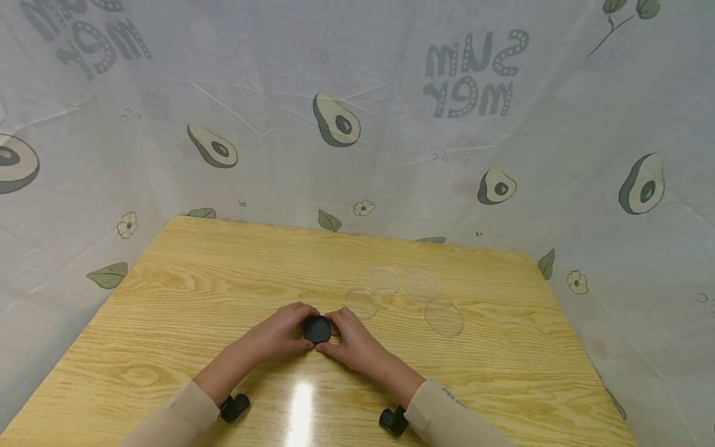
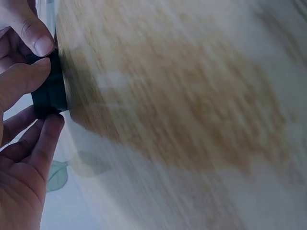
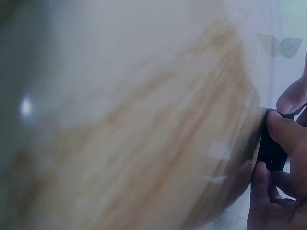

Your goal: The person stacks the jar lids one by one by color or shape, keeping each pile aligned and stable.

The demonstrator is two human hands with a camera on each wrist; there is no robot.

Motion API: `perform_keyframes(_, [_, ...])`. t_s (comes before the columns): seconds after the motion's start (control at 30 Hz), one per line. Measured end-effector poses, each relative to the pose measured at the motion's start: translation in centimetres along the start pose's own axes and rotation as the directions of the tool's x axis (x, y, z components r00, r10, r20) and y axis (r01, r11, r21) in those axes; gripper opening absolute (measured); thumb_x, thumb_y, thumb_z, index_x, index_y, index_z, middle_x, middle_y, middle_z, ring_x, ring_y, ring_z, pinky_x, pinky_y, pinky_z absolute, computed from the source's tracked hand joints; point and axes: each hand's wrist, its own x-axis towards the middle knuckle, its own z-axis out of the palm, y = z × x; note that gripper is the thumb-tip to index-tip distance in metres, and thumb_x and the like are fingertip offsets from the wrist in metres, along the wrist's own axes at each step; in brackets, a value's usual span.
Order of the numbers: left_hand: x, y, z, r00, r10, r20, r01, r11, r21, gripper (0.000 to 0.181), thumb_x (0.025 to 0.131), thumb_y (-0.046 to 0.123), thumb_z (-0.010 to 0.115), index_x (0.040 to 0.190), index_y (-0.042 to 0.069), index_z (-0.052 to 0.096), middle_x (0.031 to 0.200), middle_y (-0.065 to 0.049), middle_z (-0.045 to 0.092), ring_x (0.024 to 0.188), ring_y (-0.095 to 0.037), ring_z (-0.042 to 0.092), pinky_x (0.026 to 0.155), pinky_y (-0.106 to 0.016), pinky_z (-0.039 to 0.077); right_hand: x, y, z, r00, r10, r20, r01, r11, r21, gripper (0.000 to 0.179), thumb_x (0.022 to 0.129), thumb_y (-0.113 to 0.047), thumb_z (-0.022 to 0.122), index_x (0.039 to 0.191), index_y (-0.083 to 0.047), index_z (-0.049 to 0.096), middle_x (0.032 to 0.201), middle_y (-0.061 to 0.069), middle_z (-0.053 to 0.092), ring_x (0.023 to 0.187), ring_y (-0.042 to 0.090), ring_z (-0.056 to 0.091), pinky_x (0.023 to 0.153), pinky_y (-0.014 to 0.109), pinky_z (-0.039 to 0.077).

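A small round black object (image 1: 317,329) sits on the wooden table (image 1: 184,292), held from both sides. My left hand (image 1: 286,330) grips its left side with curled fingers; my right hand (image 1: 347,338) pinches its right side. The left wrist view shows the black object (image 2: 48,91) between my left hand's fingertips (image 2: 41,45), blurred. In the right wrist view the black object (image 3: 271,148) is at the right edge under my fingers (image 3: 283,127). Several clear round discs (image 1: 385,281) lie just right of and beyond my hands.
A plastic sheet printed with avocados (image 1: 335,121) walls in the table on the back and both sides. The table's far edge (image 1: 346,233) meets it. Wrist camera mounts (image 1: 234,406) sit on both sleeves.
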Motion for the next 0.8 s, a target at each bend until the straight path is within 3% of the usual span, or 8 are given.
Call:
perform_keyframes(0.47, [0.17, 0.34, 0.19, 0.999, -0.034, -0.001, 0.034, 0.999, 0.021, 0.052, 0.086, 0.012, 0.086, 0.13, -0.002, 0.062, 0.122, -0.015, 0.068, 0.11, -0.028, 0.067, 0.093, -0.044, 0.057, 0.01, 0.14, 0.06, 1.0, 0.009, -0.002, -0.009, 1.0, -0.003, 0.047, 0.095, -0.026, 0.079, 0.135, -0.007, 0.064, 0.118, 0.004, 0.06, 0.102, 0.011, 0.051, 0.092, 0.027, 0.048])
perform_keyframes(0.8, [0.11, 0.11, 0.13, 1.0, -0.024, 0.0, 0.024, 1.0, 0.012, 0.053, 0.087, 0.014, 0.086, 0.131, -0.002, 0.062, 0.123, -0.015, 0.067, 0.11, -0.028, 0.067, 0.093, -0.044, 0.057, 0.07, 0.16, 0.05, 1.0, 0.004, -0.009, -0.004, 1.0, 0.0, 0.046, 0.095, -0.026, 0.08, 0.134, -0.007, 0.064, 0.118, 0.004, 0.06, 0.102, 0.011, 0.052, 0.092, 0.028, 0.049])
